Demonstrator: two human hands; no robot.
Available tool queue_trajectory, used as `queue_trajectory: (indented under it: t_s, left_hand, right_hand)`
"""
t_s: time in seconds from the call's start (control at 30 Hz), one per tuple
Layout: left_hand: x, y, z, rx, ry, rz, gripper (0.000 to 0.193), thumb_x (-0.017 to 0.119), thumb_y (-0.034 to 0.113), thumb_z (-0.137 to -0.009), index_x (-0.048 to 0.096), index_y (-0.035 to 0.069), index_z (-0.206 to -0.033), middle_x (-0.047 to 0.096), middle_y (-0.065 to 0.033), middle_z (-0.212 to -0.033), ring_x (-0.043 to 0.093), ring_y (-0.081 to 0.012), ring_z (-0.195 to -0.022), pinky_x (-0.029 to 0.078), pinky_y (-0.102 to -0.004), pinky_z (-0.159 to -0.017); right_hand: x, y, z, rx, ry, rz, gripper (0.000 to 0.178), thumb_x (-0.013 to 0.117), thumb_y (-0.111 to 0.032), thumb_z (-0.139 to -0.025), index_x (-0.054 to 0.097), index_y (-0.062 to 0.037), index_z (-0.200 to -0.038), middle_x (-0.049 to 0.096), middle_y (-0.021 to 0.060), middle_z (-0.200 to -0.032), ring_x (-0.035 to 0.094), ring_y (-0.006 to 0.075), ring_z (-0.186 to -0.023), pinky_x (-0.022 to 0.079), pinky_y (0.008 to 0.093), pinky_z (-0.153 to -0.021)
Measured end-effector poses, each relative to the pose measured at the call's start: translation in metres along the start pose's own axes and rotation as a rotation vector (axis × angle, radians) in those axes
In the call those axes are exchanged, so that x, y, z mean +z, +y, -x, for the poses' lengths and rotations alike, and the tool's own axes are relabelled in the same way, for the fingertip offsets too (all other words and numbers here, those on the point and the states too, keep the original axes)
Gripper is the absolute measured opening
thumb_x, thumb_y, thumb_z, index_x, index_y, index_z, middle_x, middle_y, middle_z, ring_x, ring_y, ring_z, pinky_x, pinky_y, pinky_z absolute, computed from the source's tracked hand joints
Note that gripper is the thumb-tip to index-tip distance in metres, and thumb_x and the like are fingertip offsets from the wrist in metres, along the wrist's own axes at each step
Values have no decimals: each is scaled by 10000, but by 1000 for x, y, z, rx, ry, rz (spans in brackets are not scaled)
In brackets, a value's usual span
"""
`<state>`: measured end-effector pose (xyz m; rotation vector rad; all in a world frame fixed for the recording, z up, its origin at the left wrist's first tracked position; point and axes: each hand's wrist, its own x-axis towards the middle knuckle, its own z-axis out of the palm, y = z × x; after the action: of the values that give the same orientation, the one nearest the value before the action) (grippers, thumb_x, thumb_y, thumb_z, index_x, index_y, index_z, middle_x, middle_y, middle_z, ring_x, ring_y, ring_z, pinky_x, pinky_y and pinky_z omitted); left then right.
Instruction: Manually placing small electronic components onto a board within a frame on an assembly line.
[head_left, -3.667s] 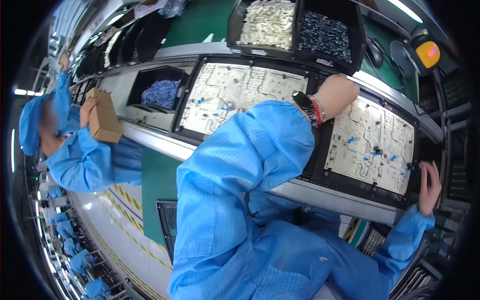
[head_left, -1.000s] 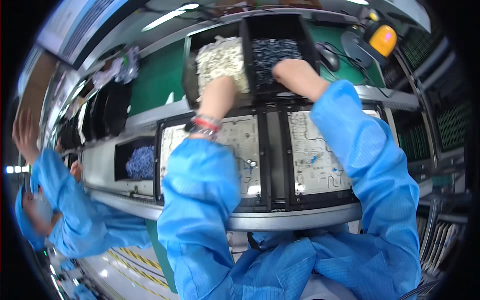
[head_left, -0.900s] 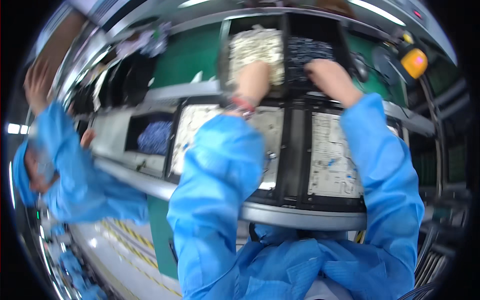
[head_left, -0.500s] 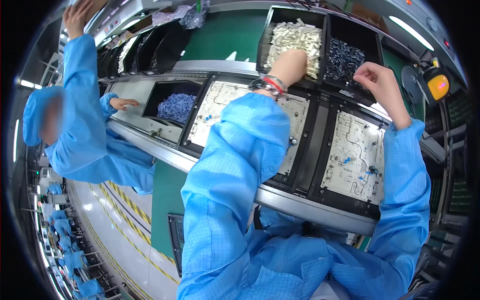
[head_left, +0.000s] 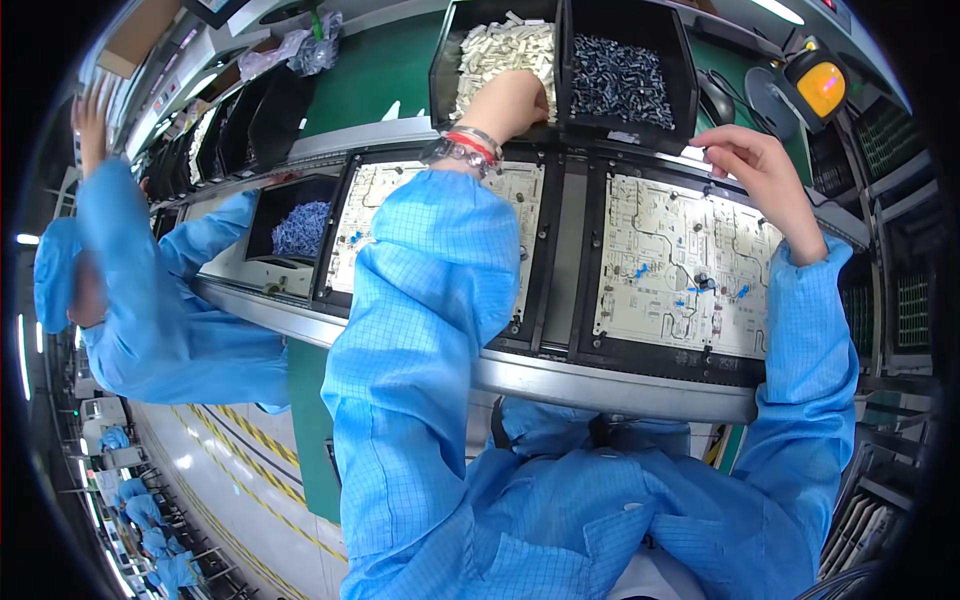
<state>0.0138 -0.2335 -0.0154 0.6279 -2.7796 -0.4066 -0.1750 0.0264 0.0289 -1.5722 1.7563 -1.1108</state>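
My left hand (head_left: 508,104) is at the near side of a black bin (head_left: 443,62) heaped with small white plastic parts (head_left: 510,50). Its fingers curl downward, and the tips and whatever they hold are hidden. My right hand (head_left: 758,178) hovers above the far right corner of a white circuit board (head_left: 640,225); thumb and forefinger pinch a small dark part (head_left: 706,153). The board sits in a black frame (head_left: 585,270) and carries blue and black components. Under my left forearm lies another framed white board (head_left: 350,215), partly covered.
Beside the white parts, a bin of small dark components (head_left: 618,80) stands. Blue parts (head_left: 300,228) fill a bin at left, near a co-worker in blue (head_left: 150,310). A metal rail (head_left: 620,390) edges the line nearest me. An orange-lit device (head_left: 822,90) stands far right.
The view has shifted, so bins and boards appear further left and higher. My left hand stays at the white parts, fingers curled lower. The co-worker's near hand has moved out of sight.
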Motion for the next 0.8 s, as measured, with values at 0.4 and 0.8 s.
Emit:
queue_trajectory:
  t_s: [0.4,0.8]
  left_hand:
    - [-1,-10,6,-98,70,-25,134,613,100,-704,694,43,-794,654,-177,-786,653,-303,-738,520,-363,-679]
    - [-23,54,70,-205,79,853,317,575,-38,-784,646,29,-1086,630,28,-809,532,-15,-712,428,-175,-663]
  right_hand:
    - [-9,8,43,26,16,-171,204,523,-43,-891,562,35,-1075,629,79,-843,588,105,-760,483,232,-722]
    - [28,25,75,-195,-117,178,129,516,-27,-861,597,5,-956,596,96,-890,585,217,-802,465,297,-699]
